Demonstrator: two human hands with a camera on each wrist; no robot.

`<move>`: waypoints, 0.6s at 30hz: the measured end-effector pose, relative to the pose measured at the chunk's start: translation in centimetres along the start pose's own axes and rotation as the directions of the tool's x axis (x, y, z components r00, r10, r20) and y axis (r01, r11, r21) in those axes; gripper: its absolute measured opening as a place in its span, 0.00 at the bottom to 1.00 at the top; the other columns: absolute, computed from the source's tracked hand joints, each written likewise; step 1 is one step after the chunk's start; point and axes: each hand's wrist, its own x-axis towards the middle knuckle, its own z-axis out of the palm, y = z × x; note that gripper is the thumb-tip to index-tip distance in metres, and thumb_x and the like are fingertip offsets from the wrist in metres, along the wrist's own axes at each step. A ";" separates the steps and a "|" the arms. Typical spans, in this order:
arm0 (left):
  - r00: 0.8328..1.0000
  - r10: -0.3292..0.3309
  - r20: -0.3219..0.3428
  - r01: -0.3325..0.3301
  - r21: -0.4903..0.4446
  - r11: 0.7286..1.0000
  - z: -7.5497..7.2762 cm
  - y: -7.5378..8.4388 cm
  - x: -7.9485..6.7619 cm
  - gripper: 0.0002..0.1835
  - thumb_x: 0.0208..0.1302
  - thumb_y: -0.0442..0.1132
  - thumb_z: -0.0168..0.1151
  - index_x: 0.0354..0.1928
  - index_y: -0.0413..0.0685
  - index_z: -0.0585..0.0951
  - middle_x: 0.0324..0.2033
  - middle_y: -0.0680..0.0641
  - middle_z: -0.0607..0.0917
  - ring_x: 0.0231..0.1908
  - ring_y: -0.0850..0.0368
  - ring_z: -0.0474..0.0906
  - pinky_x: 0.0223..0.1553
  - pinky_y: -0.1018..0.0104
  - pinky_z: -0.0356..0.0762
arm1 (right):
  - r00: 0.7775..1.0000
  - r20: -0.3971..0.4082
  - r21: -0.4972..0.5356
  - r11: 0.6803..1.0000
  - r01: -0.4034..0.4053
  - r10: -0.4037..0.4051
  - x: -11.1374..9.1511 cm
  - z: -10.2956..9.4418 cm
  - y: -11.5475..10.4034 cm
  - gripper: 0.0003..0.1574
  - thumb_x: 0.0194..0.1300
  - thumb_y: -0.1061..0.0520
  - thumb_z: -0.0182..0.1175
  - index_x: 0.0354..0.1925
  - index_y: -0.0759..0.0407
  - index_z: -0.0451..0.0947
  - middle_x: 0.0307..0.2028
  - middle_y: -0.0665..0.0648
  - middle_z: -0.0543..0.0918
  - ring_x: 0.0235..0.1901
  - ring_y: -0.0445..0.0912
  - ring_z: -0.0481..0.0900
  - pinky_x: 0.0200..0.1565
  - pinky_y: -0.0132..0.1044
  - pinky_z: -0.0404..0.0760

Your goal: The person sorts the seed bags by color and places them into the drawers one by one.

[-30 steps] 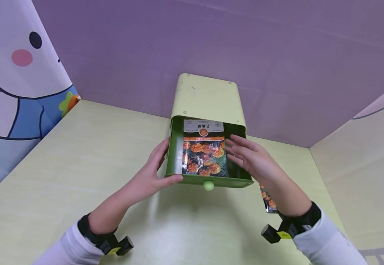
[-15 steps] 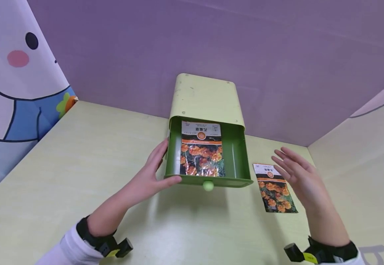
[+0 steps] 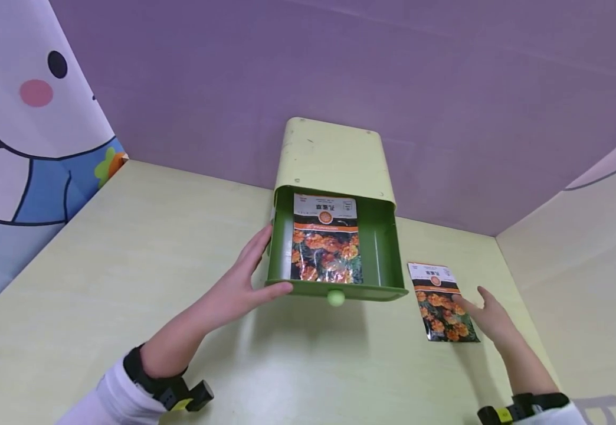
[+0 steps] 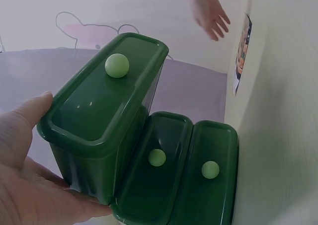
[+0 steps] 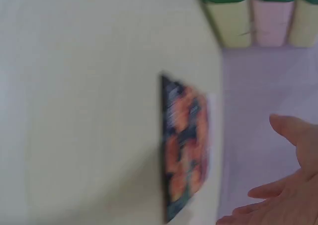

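Observation:
My left hand grips the pulled-out green drawer, with its thumb on the front edge and its fingers along the left side. A seed packet printed with orange flowers lies inside, toward the drawer's left. On the table to the right lies a matching seed packet. My right hand is over that packet's right edge, thumb and fingers spread, holding nothing. The left wrist view shows the drawer front between my left thumb and fingers.
The pale yellow cabinet stands against the purple back wall. Below the pulled-out drawer are two closed green drawers with round knobs. Printed panels rise at the left and right of the pale table.
My right hand has left the packet in the drawer and moved right and down to the packet on the table. My left hand stays on the drawer.

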 end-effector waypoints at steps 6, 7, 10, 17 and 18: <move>1.000 -0.001 -0.002 0.001 -0.017 1.000 0.0 0.1 -0.1 0.54 0.56 0.51 0.64 0.73 0.53 0.38 0.72 0.40 0.40 0.68 0.40 0.38 0.62 0.34 0.50 | 0.996 0.013 -0.261 0.961 0.091 -0.091 2.3 1.3 2.0 0.67 0.61 0.31 0.50 0.62 0.89 0.35 0.59 0.92 0.38 0.58 0.80 0.39 0.60 0.71 0.49; 1.000 0.004 -0.001 -0.004 -0.027 1.000 0.0 0.0 0.0 0.54 0.56 0.50 0.64 0.73 0.54 0.37 0.72 0.40 0.39 0.68 0.41 0.38 0.63 0.35 0.49 | 0.994 0.012 -0.291 0.951 0.105 -0.106 2.6 1.4 2.2 0.65 0.61 0.32 0.51 0.60 0.90 0.40 0.59 0.93 0.39 0.58 0.81 0.39 0.59 0.72 0.50; 1.000 0.015 0.002 -0.015 -0.052 0.999 0.0 0.1 0.0 0.54 0.56 0.49 0.64 0.72 0.53 0.36 0.72 0.39 0.39 0.69 0.42 0.38 0.65 0.39 0.48 | 0.990 0.000 -0.354 0.926 0.131 -0.140 3.2 1.7 2.7 0.60 0.58 0.32 0.54 0.52 0.89 0.52 0.56 0.94 0.44 0.55 0.82 0.47 0.55 0.72 0.59; 1.000 0.008 -0.004 -0.009 -0.042 0.999 0.1 0.1 0.0 0.53 0.56 0.49 0.64 0.73 0.56 0.37 0.72 0.41 0.39 0.69 0.42 0.37 0.63 0.34 0.49 | 0.993 0.001 -0.400 0.910 0.110 -0.120 3.7 1.8 2.3 0.59 0.56 0.28 0.53 0.45 0.88 0.59 0.48 0.89 0.58 0.44 0.75 0.63 0.45 0.65 0.72; 1.000 0.008 -0.006 -0.008 -0.037 0.999 0.1 0.1 0.0 0.53 0.56 0.50 0.64 0.73 0.56 0.37 0.72 0.41 0.40 0.69 0.42 0.37 0.62 0.33 0.49 | 0.993 0.004 -0.405 0.908 0.106 -0.114 3.7 1.9 2.2 0.60 0.56 0.29 0.53 0.46 0.89 0.58 0.48 0.89 0.58 0.44 0.75 0.63 0.45 0.65 0.72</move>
